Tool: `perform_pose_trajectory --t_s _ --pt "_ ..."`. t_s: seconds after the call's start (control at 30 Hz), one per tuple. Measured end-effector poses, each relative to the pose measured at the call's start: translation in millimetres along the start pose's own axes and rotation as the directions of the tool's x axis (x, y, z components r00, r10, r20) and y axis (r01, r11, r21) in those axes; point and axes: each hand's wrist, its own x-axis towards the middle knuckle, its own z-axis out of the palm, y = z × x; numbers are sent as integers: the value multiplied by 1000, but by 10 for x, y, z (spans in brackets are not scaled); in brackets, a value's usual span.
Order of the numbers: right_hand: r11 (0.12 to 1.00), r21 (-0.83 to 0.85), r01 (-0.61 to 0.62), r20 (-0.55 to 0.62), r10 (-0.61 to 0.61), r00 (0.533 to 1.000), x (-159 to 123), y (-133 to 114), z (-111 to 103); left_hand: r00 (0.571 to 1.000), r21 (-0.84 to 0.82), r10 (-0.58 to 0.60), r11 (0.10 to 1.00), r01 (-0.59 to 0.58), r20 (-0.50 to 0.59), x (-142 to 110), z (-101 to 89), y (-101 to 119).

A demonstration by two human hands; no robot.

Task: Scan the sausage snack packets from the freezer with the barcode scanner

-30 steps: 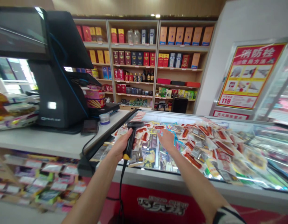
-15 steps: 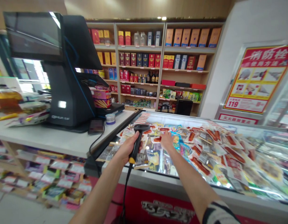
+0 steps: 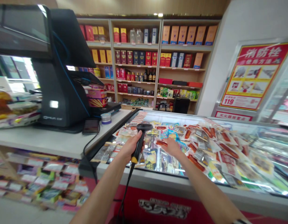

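Observation:
My left hand [image 3: 132,145] is wrapped around the handle of a black barcode scanner [image 3: 139,141], its head up and its cable hanging down. To the right, my right hand [image 3: 172,147] has its fingers closed on the edge of a clear-wrapped sausage pack [image 3: 161,143]. That pack is over the glass top of the display case [image 3: 158,174], just right of the scanner. A blue snack bag [image 3: 173,135] lies behind my right hand. More packed sausages [image 3: 196,163] are spread to the right of it.
A dark cash register [image 3: 61,84] stands on the white counter [image 3: 64,144] at the left, with a small round tub [image 3: 106,118] near the counter's edge. Shelves [image 3: 137,46] of boxes and bottles line the back. A red poster [image 3: 254,77] hangs on the right wall.
My right hand has drawn back and to the right, and the sausage pack has moved with it. The scanner stays in my left hand. The view has turned slightly right.

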Motion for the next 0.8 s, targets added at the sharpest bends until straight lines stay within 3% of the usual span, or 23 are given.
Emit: perform_pose_trajectory --t_s 0.07,0.13,0.27,0.33,0.43,0.63,0.8 --pt "999 -1 45 55 -45 997 -33 5 10 1000 4 3 1000 -3 3 0 41 -7" --pt "999 36 -18 31 17 999 -24 1 27 1000 9 -4 1000 4 0 -12 97 -11" --pt "962 211 -173 -170 211 963 58 7 49 1000 3 -12 1000 12 -4 -56 207 -11" --pt "940 300 -162 -263 245 933 91 27 43 1000 6 -16 1000 16 -2 -71 243 -8" --pt "917 377 -130 -315 259 913 108 64 24 1000 5 -12 1000 12 12 -79 278 1" --pt "911 378 -165 -324 297 898 85 68 21 992 3 -3 1000 3 128 -74 338 21" --pt "922 313 -229 -353 337 873 110 181 -149 992 26 18 999 -21 123 -55 348 42"
